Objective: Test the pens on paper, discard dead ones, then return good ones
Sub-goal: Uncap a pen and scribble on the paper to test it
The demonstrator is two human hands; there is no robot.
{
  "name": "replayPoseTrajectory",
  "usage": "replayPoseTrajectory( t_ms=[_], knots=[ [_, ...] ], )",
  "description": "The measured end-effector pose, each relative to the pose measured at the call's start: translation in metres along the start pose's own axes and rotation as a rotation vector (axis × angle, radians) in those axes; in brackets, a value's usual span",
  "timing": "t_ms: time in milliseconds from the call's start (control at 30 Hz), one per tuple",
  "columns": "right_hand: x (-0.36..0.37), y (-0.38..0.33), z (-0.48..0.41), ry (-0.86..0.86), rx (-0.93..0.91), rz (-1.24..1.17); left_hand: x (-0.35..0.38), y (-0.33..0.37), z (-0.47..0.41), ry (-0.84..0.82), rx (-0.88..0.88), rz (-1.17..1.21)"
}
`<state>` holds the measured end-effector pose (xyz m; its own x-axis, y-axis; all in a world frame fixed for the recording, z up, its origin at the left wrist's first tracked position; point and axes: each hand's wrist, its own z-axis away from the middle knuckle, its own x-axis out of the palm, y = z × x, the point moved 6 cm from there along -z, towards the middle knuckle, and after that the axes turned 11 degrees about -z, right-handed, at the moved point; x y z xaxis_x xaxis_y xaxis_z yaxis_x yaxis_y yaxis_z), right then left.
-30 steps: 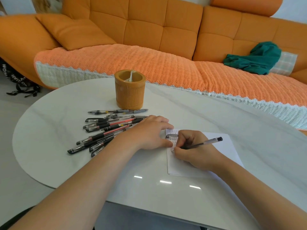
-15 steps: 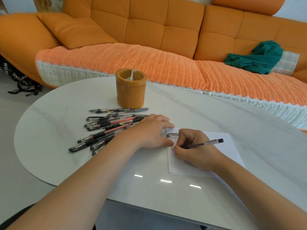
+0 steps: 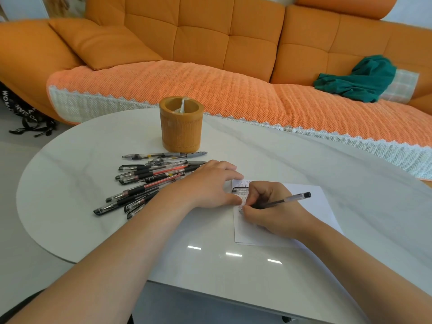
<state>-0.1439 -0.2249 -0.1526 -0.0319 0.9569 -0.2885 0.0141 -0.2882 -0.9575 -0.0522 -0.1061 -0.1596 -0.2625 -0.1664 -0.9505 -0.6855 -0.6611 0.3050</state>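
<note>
At centre frame the right hand (image 3: 273,206) pinches a clear-barrelled pen (image 3: 285,201) near its tip, which rests on the paper (image 3: 313,199). The left hand (image 3: 208,185), fingers relaxed, presses the sheet's left edge. Pens look light, stiff and slick, so grip low. A pile of pens (image 3: 145,181) lies left on the glossy white desk (image 3: 70,183), near a bamboo holder (image 3: 181,125) and an orange sofa (image 3: 210,38).

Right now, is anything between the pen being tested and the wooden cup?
The left hand and loose pens lie between the pen in the right hand and the wooden cup; lifted over them, the path looks open.
</note>
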Motion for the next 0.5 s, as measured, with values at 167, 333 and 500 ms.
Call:
replayPoseTrajectory(
  t_ms=[167,333,500],
  knots=[
    [0.000,0.000,-0.001,-0.007,-0.004,0.032,0.000,-0.001,0.000,-0.007,0.002,-0.002],
    [-0.002,0.000,-0.001,0.013,0.006,-0.005,-0.001,0.000,0.001,-0.007,0.006,-0.010],
    [-0.018,0.005,-0.001,0.175,-0.007,-0.230,-0.001,0.000,0.001,0.002,0.017,-0.044]
  ],
)
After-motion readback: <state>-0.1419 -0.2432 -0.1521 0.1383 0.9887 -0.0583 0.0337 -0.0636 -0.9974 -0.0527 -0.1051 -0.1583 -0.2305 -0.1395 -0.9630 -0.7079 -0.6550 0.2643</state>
